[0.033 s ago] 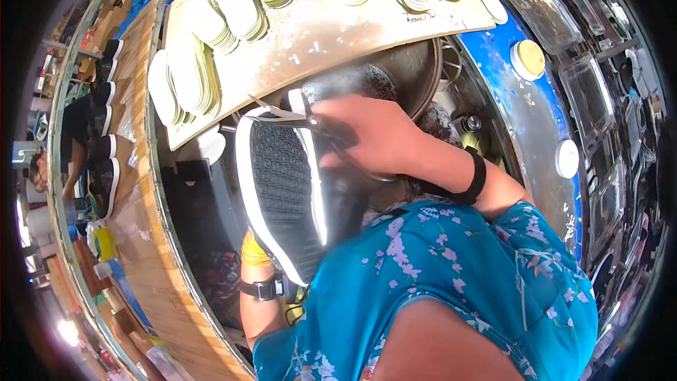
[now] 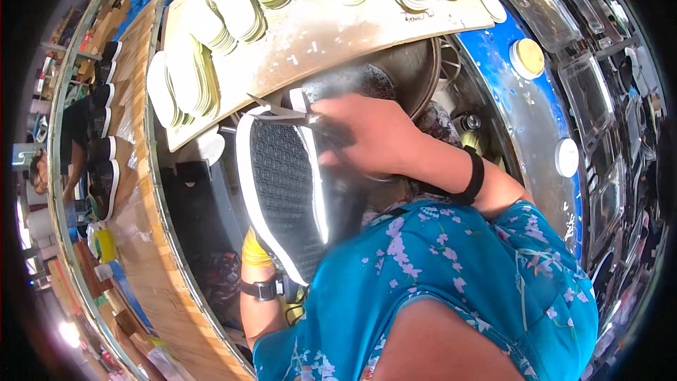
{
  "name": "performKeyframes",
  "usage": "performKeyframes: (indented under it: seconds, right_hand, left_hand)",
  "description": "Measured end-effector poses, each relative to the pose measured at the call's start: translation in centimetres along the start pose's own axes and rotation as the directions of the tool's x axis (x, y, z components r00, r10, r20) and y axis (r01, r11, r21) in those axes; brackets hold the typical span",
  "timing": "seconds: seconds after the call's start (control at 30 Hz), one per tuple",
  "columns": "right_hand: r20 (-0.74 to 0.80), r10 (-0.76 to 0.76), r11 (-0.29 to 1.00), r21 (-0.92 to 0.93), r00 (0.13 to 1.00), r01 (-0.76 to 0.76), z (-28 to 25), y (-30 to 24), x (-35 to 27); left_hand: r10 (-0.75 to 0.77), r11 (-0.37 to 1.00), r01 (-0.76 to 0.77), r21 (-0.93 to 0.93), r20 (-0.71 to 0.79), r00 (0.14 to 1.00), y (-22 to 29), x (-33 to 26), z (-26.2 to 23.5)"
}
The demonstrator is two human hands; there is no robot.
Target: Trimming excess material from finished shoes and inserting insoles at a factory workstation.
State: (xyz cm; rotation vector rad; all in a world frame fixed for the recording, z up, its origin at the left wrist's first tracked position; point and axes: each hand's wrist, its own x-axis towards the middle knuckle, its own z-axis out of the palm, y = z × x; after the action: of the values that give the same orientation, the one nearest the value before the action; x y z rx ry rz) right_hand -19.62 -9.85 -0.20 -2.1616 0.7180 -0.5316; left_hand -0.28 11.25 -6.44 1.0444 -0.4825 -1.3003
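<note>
Sole [image 2: 283,183] — 1, scissors [image 2: 288,114] — 1 pr.

Shoe [image 2: 285,176], centre: placed between left worktop [image 2: 151,233] and right worktop [image 2: 522,116]. Scissors [image 2: 282,115]: held in right hand [image 2: 370,134] at the shoe's far end. Board [image 2: 296,56]: set beyond, insole stacks [image 2: 206,77] laid on it. Shoe row [image 2: 107,183]: ranged along left worktop. Round objects [image 2: 526,59], two: set on right worktop; trays [image 2: 589,95] ranged farther right.

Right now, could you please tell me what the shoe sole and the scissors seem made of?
Shoe sole: probably rubber or similar, dark and slightly glossy, with a moulded pattern.
Scissors: likely metal, being thin-bladed, smooth and grey.
</note>
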Motion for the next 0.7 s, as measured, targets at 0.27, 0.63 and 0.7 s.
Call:
performKeyframes:
  seconds: [0.27,0.63,0.7]
  right_hand:
    - [-0.182,-0.048,0.991,-0.132,0.982,0.024,-0.2,4.9,-0.2]
    - [-0.405,0.559,0.405,-0.628,0.723,-0.665,-15.7,19.2,-19.2]
    - [-0.404,0.61,0.37,-0.616,0.682,-0.696,-17.9,20.6,-21.7]
  left_hand:
    - [-0.046,0.999,0.046,0.012,-0.008,0.999,0.0,2.2,2.0]
    - [-0.027,0.999,0.022,-0.028,-0.169,0.985,-0.2,7.3,3.1]
    - [-0.028,0.999,0.023,-0.031,-0.174,0.984,0.2,8.1,3.2]
